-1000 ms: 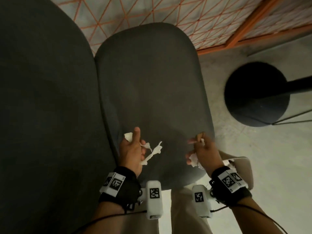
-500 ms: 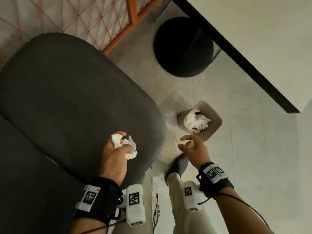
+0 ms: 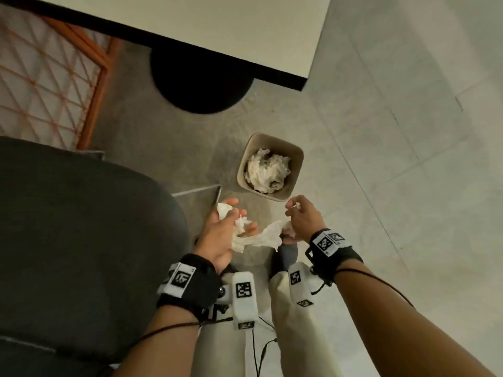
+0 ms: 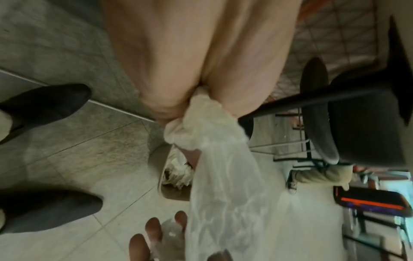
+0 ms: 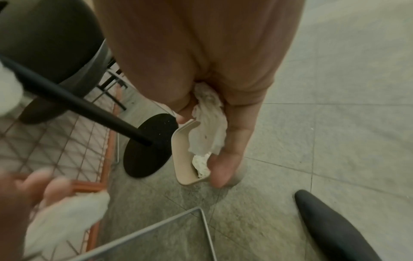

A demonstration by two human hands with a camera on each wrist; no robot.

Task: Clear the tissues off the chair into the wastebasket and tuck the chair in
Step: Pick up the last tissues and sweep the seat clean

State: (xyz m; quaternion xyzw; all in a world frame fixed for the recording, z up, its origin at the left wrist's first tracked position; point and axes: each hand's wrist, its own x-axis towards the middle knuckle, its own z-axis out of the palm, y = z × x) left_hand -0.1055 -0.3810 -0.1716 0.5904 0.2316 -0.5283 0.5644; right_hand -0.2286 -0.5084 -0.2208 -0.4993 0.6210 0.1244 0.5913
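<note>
Both hands hover over the floor just short of the beige wastebasket, which holds a heap of crumpled tissues. My left hand grips a wad of white tissues, and a long tissue trails from it toward my right hand. In the left wrist view that tissue hangs from the curled fingers above the basket. My right hand pinches its own tissue near the basket's rim. The dark grey chair seat lies left, with no tissues visible on it.
A pale table top with a black edge spans the far side, its round black base on the floor beyond the basket. An orange lattice panel stands far left. My shoes and trouser legs are below the hands.
Both hands have left the chair seat and swung right toward the wastebasket, carrying tissues. The view turned from the chair to the basket and floor.
</note>
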